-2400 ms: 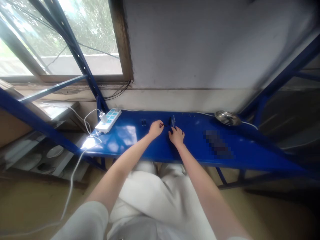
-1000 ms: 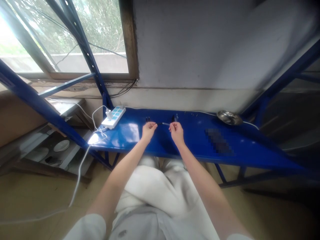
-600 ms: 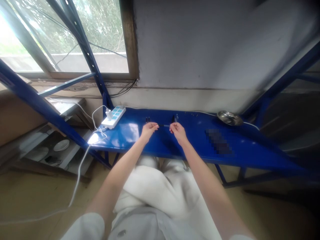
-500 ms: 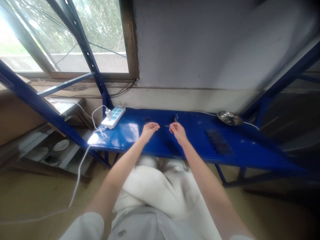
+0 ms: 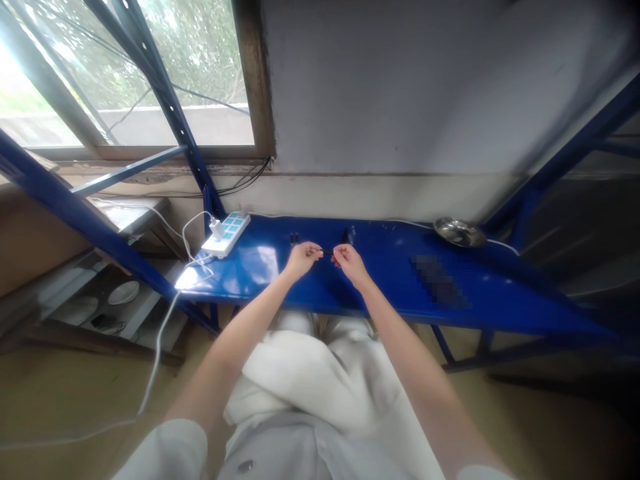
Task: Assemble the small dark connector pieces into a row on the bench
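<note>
My left hand [image 5: 303, 259] and my right hand [image 5: 350, 261] are held close together above the blue table [image 5: 390, 287]. A thin dark pen-like object [image 5: 327, 252] spans the small gap between them, pinched at one end by each hand's fingertips. Only its short middle part shows. Behind my left hand, small dark pieces [image 5: 294, 237] rest on the table. Just beyond my right hand lie a small dark item [image 5: 345, 235] and some clear bits [image 5: 352, 233], too small to make out.
A white power strip [image 5: 227, 235] with a plugged-in cable is at the table's left. A shiny metal bowl [image 5: 459, 232] sits at the back right, with a blurred dark patch [image 5: 440, 281] nearer. Blue posts [image 5: 170, 100] rise at the left; a shelf [image 5: 105, 300] holds dishes.
My hands have come closer together, so less of the thin object shows between them. The view has shifted very slightly.
</note>
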Motion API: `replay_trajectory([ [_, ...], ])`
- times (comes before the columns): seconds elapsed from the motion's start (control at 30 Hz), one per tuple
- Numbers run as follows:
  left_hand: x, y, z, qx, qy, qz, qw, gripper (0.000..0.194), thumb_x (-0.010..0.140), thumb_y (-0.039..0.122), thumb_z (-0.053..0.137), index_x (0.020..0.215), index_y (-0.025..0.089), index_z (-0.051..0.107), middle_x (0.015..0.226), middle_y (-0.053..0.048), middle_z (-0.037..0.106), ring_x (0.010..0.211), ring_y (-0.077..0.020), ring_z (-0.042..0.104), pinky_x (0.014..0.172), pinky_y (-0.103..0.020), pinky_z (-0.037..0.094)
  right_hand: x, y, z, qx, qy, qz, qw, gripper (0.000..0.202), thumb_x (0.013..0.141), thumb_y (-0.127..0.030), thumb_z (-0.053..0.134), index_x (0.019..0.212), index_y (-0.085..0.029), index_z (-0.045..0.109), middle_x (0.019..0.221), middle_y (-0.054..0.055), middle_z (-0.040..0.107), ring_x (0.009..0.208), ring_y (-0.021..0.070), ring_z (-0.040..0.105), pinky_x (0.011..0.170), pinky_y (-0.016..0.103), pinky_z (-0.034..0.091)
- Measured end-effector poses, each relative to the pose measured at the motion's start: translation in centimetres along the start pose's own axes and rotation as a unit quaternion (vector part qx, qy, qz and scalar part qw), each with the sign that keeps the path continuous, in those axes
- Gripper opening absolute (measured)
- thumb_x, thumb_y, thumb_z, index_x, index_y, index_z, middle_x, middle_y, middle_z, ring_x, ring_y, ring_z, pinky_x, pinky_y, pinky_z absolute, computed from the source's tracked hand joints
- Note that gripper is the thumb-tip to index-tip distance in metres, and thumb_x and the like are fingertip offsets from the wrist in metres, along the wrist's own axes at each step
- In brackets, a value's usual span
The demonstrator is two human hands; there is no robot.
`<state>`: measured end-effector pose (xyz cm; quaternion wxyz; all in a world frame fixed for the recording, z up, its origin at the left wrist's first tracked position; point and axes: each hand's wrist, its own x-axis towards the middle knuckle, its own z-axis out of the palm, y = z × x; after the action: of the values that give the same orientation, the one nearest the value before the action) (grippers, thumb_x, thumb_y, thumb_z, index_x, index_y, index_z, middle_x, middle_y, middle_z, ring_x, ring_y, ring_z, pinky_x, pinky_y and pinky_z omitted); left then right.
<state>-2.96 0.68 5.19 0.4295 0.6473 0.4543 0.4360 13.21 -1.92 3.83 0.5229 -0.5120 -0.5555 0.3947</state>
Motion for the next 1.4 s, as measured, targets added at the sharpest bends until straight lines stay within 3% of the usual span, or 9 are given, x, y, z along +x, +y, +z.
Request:
replay_trajectory([
  [0.1, 0.7, 0.6, -1.1, 0.076, 0.009, 0.026, 0.997, 0.012, 0.069, 0.017, 0.062, 0.081, 0.015, 0.065, 0.071, -0.004, 0.065, 0.064, -0.0122, 0.058, 0.067, -0.027, 0.048, 0.2, 0.8, -0.6, -0.033, 0.055, 0.0, 0.998, 0.033, 0.074, -0.045, 0.055, 0.093, -0.019, 0.051, 0.075, 0.001, 0.059, 0.062, 0.0123, 0.054, 0.06, 0.028, 0.045],
  [0.27, 3.3, 2.5, -3.5, 0.193, 0.046, 0.066, 0.978, 0.01, 0.069, 0.016, 0.062, 0.078, 0.016, 0.067, 0.076, -0.005, 0.065, 0.071, -0.0154, 0.058, 0.072, -0.028, 0.046, 0.6, 2.8, -2.1, -0.06, 0.204, -0.008, 0.977, 0.028, 0.078, -0.039, 0.048, 0.095, -0.017, 0.049, 0.085, 0.005, 0.058, 0.077, 0.0158, 0.056, 0.072, 0.032, 0.046],
  [0.37, 5.4, 3.2, -4.4, 0.283, 0.035, 0.105, 0.953, 0.009, 0.069, 0.014, 0.062, 0.076, 0.017, 0.067, 0.083, -0.007, 0.064, 0.08, -0.0189, 0.057, 0.079, -0.032, 0.044, 0.7, 3.6, -2.4, -0.07, 0.243, -0.013, 0.968, 0.025, 0.08, -0.035, 0.044, 0.096, -0.017, 0.049, 0.09, 0.008, 0.057, 0.083, 0.0172, 0.056, 0.077, 0.033, 0.045],
  [0.53, 7.7, 2.9, -4.9, 0.409, -0.016, 0.133, 0.903, 0.009, 0.067, 0.009, 0.062, 0.07, 0.017, 0.066, 0.09, -0.009, 0.059, 0.097, -0.0267, 0.051, 0.089, -0.041, 0.035, 0.3, 4.2, -2.3, -0.084, 0.246, -0.006, 0.966, 0.025, 0.08, -0.034, 0.042, 0.096, -0.016, 0.05, 0.095, 0.01, 0.057, 0.088, 0.0184, 0.055, 0.079, 0.033, 0.044],
  [0.77, 8.7, 1.6, -4.6, 0.471, -0.06, 0.133, 0.87, 0.01, 0.066, 0.006, 0.059, 0.065, 0.015, 0.063, 0.093, -0.011, 0.056, 0.103, -0.0287, 0.045, 0.091, -0.042, 0.027, 0.1, 4.5, -2.4, -0.091, 0.251, 0.001, 0.964, 0.023, 0.08, -0.033, 0.042, 0.096, -0.017, 0.05, 0.096, 0.01, 0.058, 0.088, 0.018, 0.055, 0.078, 0.032, 0.045],
  [1.07, 9.3, 0.7, -3.9, 0.599, -0.091, 0.103, 0.789, 0.015, 0.071, 0.011, 0.055, 0.081, 0.015, 0.066, 0.105, -0.012, 0.056, 0.106, -0.0277, 0.042, 0.088, -0.04, 0.03, 0.0, 3.8, -2.3, -0.073, 0.248, 0.0, 0.966, 0.02, 0.077, -0.029, 0.047, 0.093, -0.017, 0.051, 0.089, 0.007, 0.059, 0.08, 0.0171, 0.055, 0.076, 0.032, 0.045],
  [1.23, 9.5, 0.5, -3.8, 0.625, -0.099, 0.077, 0.771, 0.017, 0.074, 0.013, 0.053, 0.085, 0.016, 0.065, 0.107, -0.011, 0.056, 0.105, -0.026, 0.043, 0.085, -0.038, 0.032, 0.1, 4.1, -2.2, -0.058, 0.244, -0.012, 0.968, 0.021, 0.076, -0.029, 0.05, 0.093, -0.017, 0.053, 0.087, 0.006, 0.059, 0.077, 0.0168, 0.055, 0.074, 0.033, 0.045],
  [1.4, 9.6, 0.4, -3.5, 0.618, -0.091, 0.069, 0.778, 0.019, 0.075, 0.012, 0.051, 0.087, 0.015, 0.065, 0.107, -0.012, 0.056, 0.104, -0.0263, 0.044, 0.084, -0.038, 0.032, 0.1, 4.2, -2.3, -0.056, 0.236, -0.009, 0.97, 0.021, 0.076, -0.029, 0.051, 0.093, -0.017, 0.053, 0.086, 0.006, 0.058, 0.077, 0.017, 0.055, 0.074, 0.033, 0.045],
])
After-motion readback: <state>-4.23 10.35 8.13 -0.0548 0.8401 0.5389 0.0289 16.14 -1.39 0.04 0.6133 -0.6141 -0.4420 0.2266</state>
